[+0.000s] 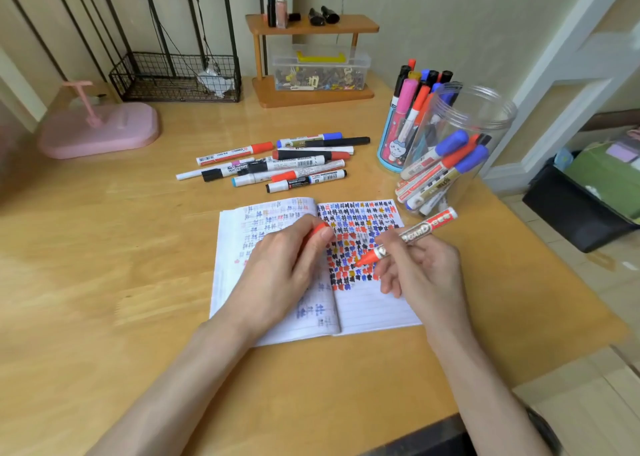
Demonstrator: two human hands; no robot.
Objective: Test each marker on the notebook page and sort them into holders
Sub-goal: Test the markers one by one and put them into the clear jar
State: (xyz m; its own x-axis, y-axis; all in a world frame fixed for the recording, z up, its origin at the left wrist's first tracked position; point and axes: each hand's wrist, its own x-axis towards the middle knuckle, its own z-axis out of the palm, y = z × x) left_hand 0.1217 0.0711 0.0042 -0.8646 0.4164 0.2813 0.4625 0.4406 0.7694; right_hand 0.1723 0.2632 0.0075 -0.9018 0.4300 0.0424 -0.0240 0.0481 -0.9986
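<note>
Right hand [422, 272] pinches red marker [412, 232], tip on notebook page [374, 306], tail pointing up-right toward clear jar [491, 116]. Left hand [280, 268] grips probable cap [317, 230], just left of tip.

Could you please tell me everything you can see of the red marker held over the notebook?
The red-and-white plastic whiteboard marker is uncapped, with a red nib holder, a white barrel bearing printed lettering and a red tail end. It slants, tip down on or just above the right page of the open lined notebook, among coloured test marks. The right hand pinches its barrel.
</note>
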